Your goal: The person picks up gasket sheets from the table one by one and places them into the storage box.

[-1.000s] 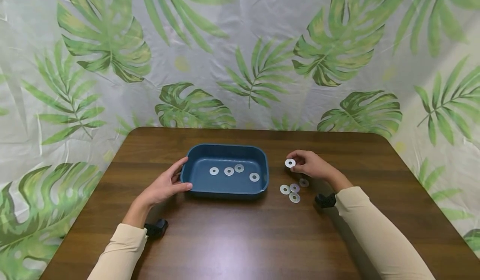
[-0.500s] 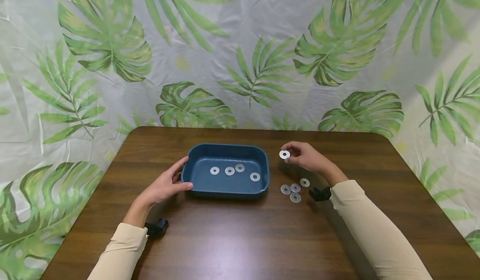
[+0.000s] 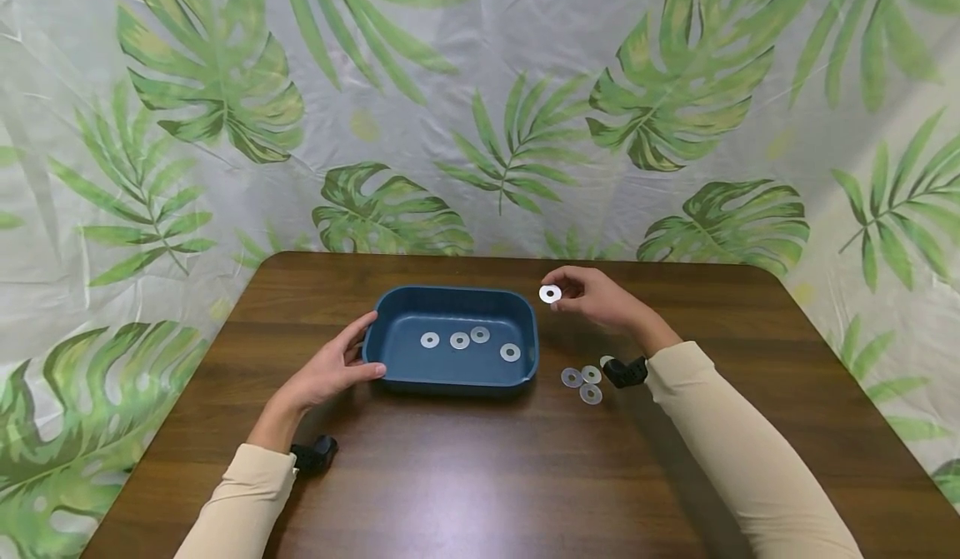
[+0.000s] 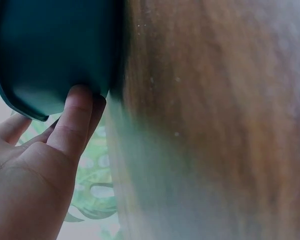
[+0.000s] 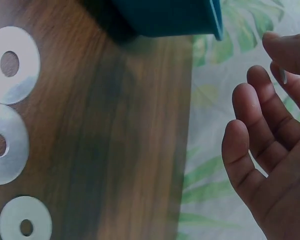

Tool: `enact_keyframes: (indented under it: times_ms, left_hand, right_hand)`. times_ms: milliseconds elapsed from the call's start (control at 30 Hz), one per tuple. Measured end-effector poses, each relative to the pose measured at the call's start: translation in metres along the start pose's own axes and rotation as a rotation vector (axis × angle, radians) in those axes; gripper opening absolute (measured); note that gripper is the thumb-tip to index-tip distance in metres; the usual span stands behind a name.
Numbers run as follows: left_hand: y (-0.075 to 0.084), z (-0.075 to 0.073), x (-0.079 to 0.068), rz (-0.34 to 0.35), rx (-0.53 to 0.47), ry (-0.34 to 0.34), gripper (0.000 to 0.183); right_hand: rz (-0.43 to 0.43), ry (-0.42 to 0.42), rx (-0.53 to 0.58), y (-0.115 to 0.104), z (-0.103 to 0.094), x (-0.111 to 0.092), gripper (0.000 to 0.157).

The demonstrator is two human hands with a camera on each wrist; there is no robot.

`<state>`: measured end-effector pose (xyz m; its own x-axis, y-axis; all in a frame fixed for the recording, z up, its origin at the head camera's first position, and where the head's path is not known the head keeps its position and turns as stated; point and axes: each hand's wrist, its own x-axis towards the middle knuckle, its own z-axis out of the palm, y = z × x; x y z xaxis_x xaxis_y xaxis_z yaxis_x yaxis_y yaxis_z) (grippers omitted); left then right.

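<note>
My right hand [image 3: 596, 296] pinches a flat metal washer [image 3: 550, 294] between thumb and fingers, above the table right of the blue tray [image 3: 450, 382]. In the right wrist view only the thin edge of that washer [image 5: 283, 76] shows, and the other fingers are spread. My left hand [image 3: 326, 373] holds the tray's left end, its thumb by the near corner and its fingers along the side. From the left wrist, a digit rests against the tray's outer wall [image 4: 55, 55]. Several washers [image 3: 460, 341] lie flat inside the tray, two of them close together.
More loose washers [image 3: 591, 394] lie on the brown wooden table [image 3: 465, 476] right of the tray, one partly hidden by the black right-wrist camera [image 3: 626, 371]. Behind the table hangs a leaf-patterned cloth [image 3: 517, 109].
My right hand has moved left and away from me with the pinched washer, from near the loose washers to beside the tray's far right corner. The left hand and tray stay put.
</note>
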<state>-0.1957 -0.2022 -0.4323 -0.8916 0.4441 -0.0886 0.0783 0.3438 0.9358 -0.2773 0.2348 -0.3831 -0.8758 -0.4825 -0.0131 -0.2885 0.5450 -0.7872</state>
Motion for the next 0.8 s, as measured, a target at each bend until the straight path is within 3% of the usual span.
enact_keyframes:
  times_ms: [433,800]
  left_hand:
    - [-0.001,0.001,0.001,0.001,-0.005,0.007,0.087]
    - [-0.001,0.001,0.001,-0.002,-0.003,0.011,0.087]
  right_hand:
    - [-0.065,-0.004,-0.082,-0.024,0.007,0.014,0.037]
    - [-0.079,-0.029,-0.064,-0.035,0.016,0.022,0.036]
